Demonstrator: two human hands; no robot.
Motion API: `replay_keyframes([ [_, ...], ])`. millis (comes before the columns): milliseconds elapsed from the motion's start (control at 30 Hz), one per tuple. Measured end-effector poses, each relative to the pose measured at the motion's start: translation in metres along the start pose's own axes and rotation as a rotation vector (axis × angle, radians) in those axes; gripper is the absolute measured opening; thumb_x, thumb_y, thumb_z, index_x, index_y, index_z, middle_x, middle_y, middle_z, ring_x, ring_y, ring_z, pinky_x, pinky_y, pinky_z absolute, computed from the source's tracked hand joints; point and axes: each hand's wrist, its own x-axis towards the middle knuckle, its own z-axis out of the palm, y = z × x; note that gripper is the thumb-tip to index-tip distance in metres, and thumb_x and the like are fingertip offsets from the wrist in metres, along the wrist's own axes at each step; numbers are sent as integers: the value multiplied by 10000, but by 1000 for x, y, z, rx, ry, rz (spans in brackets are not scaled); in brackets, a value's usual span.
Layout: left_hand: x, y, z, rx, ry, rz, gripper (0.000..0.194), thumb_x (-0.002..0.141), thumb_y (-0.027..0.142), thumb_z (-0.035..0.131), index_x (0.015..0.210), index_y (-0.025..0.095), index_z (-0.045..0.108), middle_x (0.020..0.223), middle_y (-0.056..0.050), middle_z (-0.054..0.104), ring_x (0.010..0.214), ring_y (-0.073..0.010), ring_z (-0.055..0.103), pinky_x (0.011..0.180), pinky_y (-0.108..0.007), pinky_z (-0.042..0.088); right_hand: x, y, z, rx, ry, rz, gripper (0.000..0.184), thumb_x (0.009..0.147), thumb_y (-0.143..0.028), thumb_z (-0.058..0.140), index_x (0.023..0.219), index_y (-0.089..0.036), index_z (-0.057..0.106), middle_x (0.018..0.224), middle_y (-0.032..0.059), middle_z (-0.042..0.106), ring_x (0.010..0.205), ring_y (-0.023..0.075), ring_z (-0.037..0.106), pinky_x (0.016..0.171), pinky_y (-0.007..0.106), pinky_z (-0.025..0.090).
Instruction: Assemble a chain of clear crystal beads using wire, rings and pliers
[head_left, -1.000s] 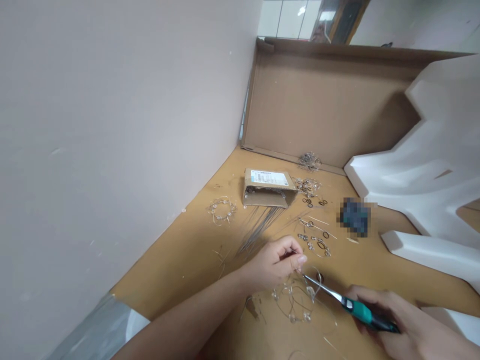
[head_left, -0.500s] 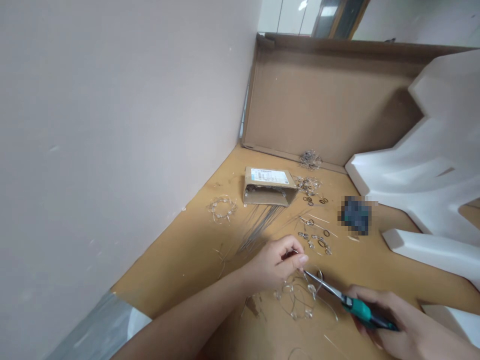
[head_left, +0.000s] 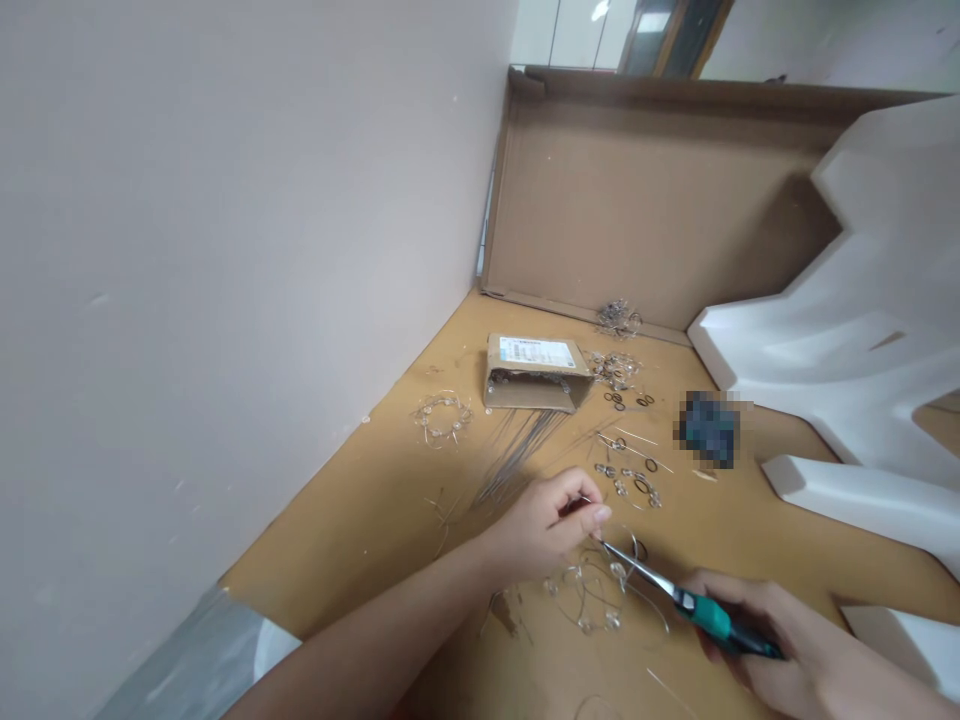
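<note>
My left hand [head_left: 559,520] is closed in a pinch on a thin wire, part of which shows between thumb and forefinger. In my right hand [head_left: 780,635] are long-nosed pliers [head_left: 701,610] with green and black handles; their tips reach the wire just below my left fingertips. Whether the jaws are fully closed is too small to tell. Under the pliers hangs or lies a loop of wire with clear beads [head_left: 589,600]; I cannot tell whether it touches the board. Several dark rings and beaded wire pieces [head_left: 637,485] lie beyond my hands.
A small open cardboard box [head_left: 536,352] stands on the board, with straight wires [head_left: 517,455] in front. A beaded wire ring [head_left: 442,417] lies left of it, tangled wire [head_left: 616,370] right. A pale wall [head_left: 262,250] bounds the left, white foam [head_left: 832,490] the right.
Almost nothing differs. The whole view has shifted slightly, and the pliers and both hands sit a touch further left in the picture, the pliers still at the wire.
</note>
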Motion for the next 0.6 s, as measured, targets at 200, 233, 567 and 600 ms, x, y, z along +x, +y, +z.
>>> replay_keyframes([
  [200, 0, 1, 0, -11, -5, -10, 157, 833, 311, 471, 762, 172, 470, 679, 11, 539, 564, -78, 414, 553, -208, 332, 2, -6, -2, 47, -173, 52, 268, 538, -175, 564, 720, -305, 711, 643, -24, 693, 579, 202, 616, 525, 279, 478],
  [233, 0, 1, 0, -14, -6, -11, 159, 833, 314, 472, 763, 172, 470, 679, 11, 538, 559, -77, 407, 548, -207, 328, 2, -7, -2, 57, -185, 59, 268, 542, -177, 558, 725, -300, 710, 644, -23, 690, 581, 200, 613, 529, 278, 476],
  [567, -1, 2, -1, -2, 18, -15, 153, 836, 304, 471, 759, 171, 468, 676, 12, 546, 574, -83, 425, 562, -209, 327, 1, -4, 10, 78, -264, 137, 270, 533, -166, 522, 731, -252, 685, 602, -19, 636, 561, 154, 547, 522, 232, 422],
  [600, 0, 1, -1, -1, 20, -12, 153, 837, 305, 471, 762, 171, 469, 679, 11, 548, 579, -85, 429, 564, -210, 328, 2, -3, 11, 78, -279, 141, 265, 525, -164, 522, 722, -245, 680, 594, -18, 626, 552, 149, 538, 513, 228, 414],
])
